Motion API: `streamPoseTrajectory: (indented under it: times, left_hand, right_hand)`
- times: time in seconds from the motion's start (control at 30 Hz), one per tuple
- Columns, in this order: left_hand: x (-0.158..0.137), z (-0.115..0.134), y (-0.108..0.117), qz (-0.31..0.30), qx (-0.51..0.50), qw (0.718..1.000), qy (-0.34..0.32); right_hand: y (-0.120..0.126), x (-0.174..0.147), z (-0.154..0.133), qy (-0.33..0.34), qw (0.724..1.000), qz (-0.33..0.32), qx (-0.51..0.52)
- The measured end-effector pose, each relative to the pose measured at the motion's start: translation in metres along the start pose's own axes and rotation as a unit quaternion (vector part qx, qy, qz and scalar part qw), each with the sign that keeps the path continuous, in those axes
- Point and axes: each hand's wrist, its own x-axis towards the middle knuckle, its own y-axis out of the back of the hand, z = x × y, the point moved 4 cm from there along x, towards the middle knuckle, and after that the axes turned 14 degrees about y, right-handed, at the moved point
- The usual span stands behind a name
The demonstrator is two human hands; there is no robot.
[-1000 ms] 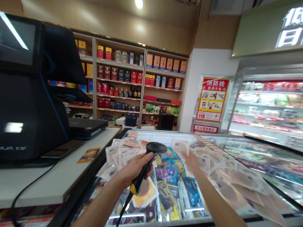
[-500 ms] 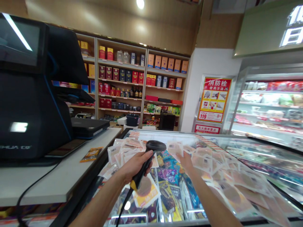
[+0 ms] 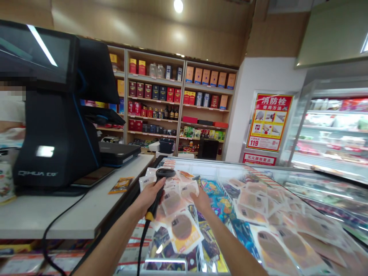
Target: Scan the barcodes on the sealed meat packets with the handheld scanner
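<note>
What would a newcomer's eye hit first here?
Probably the handheld scanner in the left hand, over the glass-topped case, and the flat packet in the right hand. Then the black QIHUA terminal on the counter at left, and the red fire hydrant poster on the wall at right.

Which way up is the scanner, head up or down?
Up: the scanner in the left hand has its broad head at the top and its cable leaving the lower end.

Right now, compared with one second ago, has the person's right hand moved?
Yes. Judged against the blue bags, the right hand has moved left, from their right side to their left edge.
</note>
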Motion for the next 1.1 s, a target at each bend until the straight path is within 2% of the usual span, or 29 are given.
streamPoseTrajectory:
  times: [0.07,0.17,0.27,0.37,0.43,0.5,0.6,0.7,0.83,0.97,1.1]
  left_hand:
    - [0.002,-0.001,0.000,0.003,-0.001,1.000,0.000]
    - [0.004,-0.003,-0.008,-0.006,0.008,1.000,0.002]
    - [0.005,-0.005,-0.023,-0.009,0.021,1.000,0.010]
    - [0.005,-0.006,-0.039,-0.017,0.029,0.999,-0.001]
    - [0.005,-0.007,-0.048,-0.034,0.030,0.999,-0.007]
    - [0.005,-0.008,-0.056,-0.053,0.034,0.998,-0.001]
    - [0.006,-0.009,-0.062,-0.073,0.045,0.996,0.009]
    - [0.007,-0.010,-0.063,-0.080,0.042,0.996,0.006]
    - [0.007,-0.011,-0.064,-0.094,0.034,0.995,0.006]
    - [0.001,-0.008,-0.067,-0.118,0.017,0.993,0.008]
    - [-0.010,-0.004,-0.069,-0.148,0.006,0.989,0.013]
  right_hand:
    - [0.005,0.000,0.000,-0.007,0.999,0.004,-0.049]
    - [0.033,-0.001,0.010,-0.019,0.990,0.027,-0.134]
    - [0.081,-0.005,0.035,-0.048,0.974,0.036,-0.219]
    - [0.135,-0.017,0.071,-0.116,0.943,0.059,-0.306]
    - [0.161,-0.026,0.095,-0.144,0.927,0.043,-0.344]
    - [0.177,-0.033,0.117,-0.158,0.923,-0.001,-0.351]
    - [0.187,-0.035,0.138,-0.153,0.922,-0.061,-0.350]
    - [0.196,-0.028,0.149,-0.130,0.918,-0.054,-0.372]
    - [0.209,-0.020,0.163,-0.139,0.944,-0.026,-0.299]
    - [0.218,-0.018,0.166,-0.159,0.965,0.073,-0.194]
    - [0.198,-0.014,0.150,-0.163,0.971,0.175,0.015]
